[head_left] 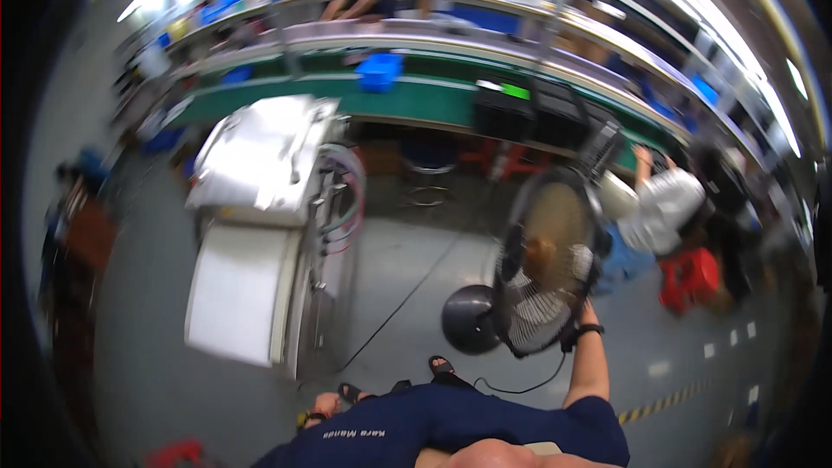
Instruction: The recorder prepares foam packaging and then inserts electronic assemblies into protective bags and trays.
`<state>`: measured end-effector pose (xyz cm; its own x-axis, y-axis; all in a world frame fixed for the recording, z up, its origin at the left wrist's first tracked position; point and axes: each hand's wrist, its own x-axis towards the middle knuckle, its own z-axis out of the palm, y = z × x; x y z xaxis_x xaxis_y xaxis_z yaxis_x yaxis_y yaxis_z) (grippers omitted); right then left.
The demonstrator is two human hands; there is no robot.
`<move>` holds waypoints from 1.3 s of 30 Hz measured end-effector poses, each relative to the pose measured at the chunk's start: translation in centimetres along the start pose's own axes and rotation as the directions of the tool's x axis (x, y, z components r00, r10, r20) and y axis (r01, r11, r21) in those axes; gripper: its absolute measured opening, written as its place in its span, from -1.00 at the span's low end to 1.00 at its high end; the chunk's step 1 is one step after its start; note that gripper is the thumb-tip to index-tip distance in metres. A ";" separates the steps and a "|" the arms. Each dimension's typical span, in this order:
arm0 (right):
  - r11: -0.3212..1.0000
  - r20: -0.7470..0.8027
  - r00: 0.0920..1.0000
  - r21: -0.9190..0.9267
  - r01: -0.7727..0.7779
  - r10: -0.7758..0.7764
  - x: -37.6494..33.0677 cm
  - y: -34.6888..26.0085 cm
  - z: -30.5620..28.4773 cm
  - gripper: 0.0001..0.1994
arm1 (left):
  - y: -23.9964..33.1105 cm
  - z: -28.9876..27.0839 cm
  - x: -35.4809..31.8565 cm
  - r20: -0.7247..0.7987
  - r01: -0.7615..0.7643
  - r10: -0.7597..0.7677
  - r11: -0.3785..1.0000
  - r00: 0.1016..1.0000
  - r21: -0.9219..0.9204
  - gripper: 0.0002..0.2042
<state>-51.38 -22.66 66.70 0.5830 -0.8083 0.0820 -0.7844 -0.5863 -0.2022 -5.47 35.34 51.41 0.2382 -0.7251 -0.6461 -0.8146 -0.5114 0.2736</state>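
Note:
A black floor fan (546, 264) with a round wire cage stands in front of me at the right, its round black base (469, 319) on the floor. My right arm is stretched out to it. My right hand (588, 313) grips the near right edge of the fan head, with the fingers partly hidden behind the cage. At my left side, low down, hangs my left hand (326, 404), apart from any large object. It is small and blurred, so how its fingers are set cannot be made out.
A white and metal machine (251, 160) with a flat white bed (232, 295) stands at the left. A black cord (407, 295) crosses the floor. Beyond runs a long green workbench (425, 100) with shelves and blue bins (380, 72). A seated person (663, 208) is at the right, near a red stool (689, 280).

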 end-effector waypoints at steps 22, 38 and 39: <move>0.643 -0.033 0.977 0.748 0.165 -0.212 11.7 -7.6 10.0 -0.46 | 6.4 12.0 -7.5 -0.170 0.324 -0.481 0.773 0.860 -0.546 -0.83; 0.407 -0.027 0.926 0.893 0.191 -0.376 13.7 -15.5 10.9 -0.44 | 15.0 12.9 -9.2 0.019 0.364 -0.537 0.544 0.843 -0.756 -0.83; 0.405 -0.024 0.924 0.894 0.191 -0.381 14.0 -15.4 11.2 -0.44 | 15.2 12.3 -8.9 0.042 0.365 -0.598 0.430 0.800 -0.826 -0.83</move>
<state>-28.81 -24.36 60.03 0.8327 -0.5247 0.1768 -0.0172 -0.3436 -0.9389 -26.48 39.72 52.59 0.6557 -0.2552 -0.7106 0.1730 -0.8653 0.4705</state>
